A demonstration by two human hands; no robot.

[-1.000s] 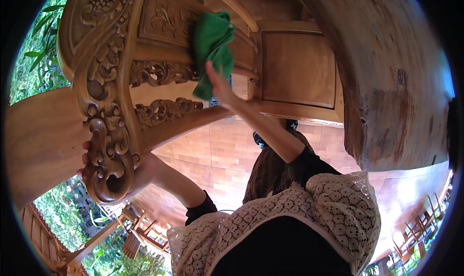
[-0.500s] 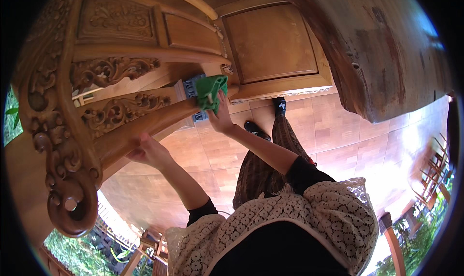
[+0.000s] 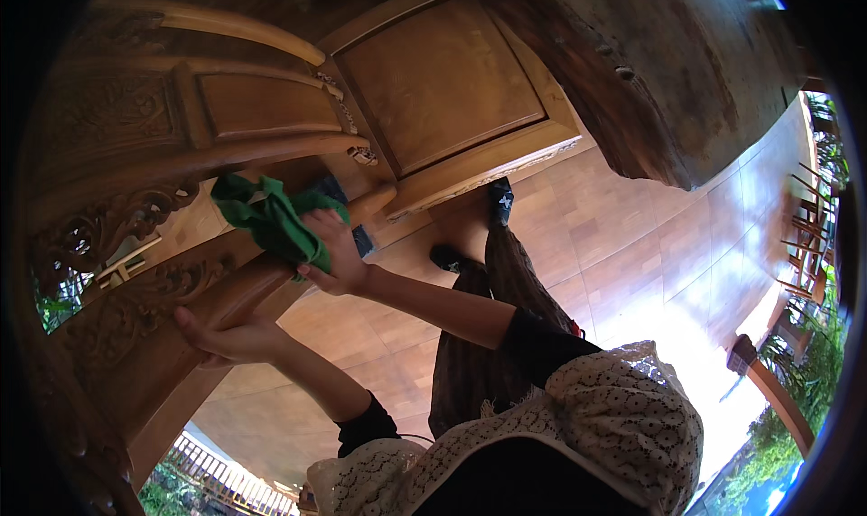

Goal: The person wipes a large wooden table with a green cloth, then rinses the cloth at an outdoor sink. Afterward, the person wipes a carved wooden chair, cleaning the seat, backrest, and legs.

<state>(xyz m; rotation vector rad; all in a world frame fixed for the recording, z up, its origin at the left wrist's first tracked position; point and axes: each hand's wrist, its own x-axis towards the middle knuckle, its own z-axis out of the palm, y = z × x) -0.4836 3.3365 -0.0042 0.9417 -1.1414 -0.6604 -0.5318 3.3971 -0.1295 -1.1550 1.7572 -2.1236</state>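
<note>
My right hand (image 3: 336, 252) is closed on a crumpled green cloth (image 3: 271, 218), which lies over the top of a smooth curved wooden rail (image 3: 248, 288). This rail belongs to a large piece of brown carved furniture. Nearer to me, my left hand (image 3: 237, 340) is on the same rail, its thumb over the top and its fingers curled at the lower side, partly hidden. A pierced carved panel (image 3: 117, 223) with scrolls is left of the cloth. Behind the rail, a dark blue-grey block (image 3: 361, 240) shows in part beside my right hand.
A flat wooden panelled seat (image 3: 442, 83) is at the far middle. To its right juts a thick wooden slab (image 3: 668, 74) with a rough edge. My feet stand on a tiled floor (image 3: 614, 218). Wooden chairs (image 3: 808, 232) and a post (image 3: 772, 394) are at the right.
My right hand has moved left and nearer along the rail with the green cloth, which is now more spread out. My left hand has shifted left and nearer. The view has turned.
</note>
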